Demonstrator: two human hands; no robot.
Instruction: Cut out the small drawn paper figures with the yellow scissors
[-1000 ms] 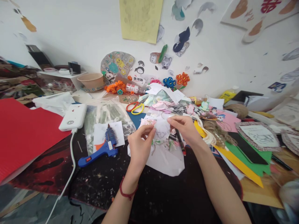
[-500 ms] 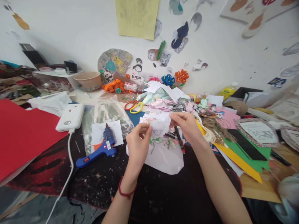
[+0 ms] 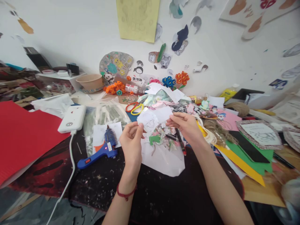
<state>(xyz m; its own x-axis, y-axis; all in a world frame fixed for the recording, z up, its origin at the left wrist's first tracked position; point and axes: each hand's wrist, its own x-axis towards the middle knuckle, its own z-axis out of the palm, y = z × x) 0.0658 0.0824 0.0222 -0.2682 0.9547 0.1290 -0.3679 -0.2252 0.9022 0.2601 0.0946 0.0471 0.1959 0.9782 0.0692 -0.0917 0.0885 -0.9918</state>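
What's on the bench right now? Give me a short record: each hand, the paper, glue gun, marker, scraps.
Left hand: pinching drawn paper at its left side
Right hand: at the right end of white paper
Paper join: one piece or two, unclear
Glue gun: blue, lying left of the hands
Marker: black with red end, near right hand
Scraps: green piece below drawn paper

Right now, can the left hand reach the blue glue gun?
Likely yes: the glue gun lies left of the left hand, nothing standing between, though that hand's grip seems closed on paper.
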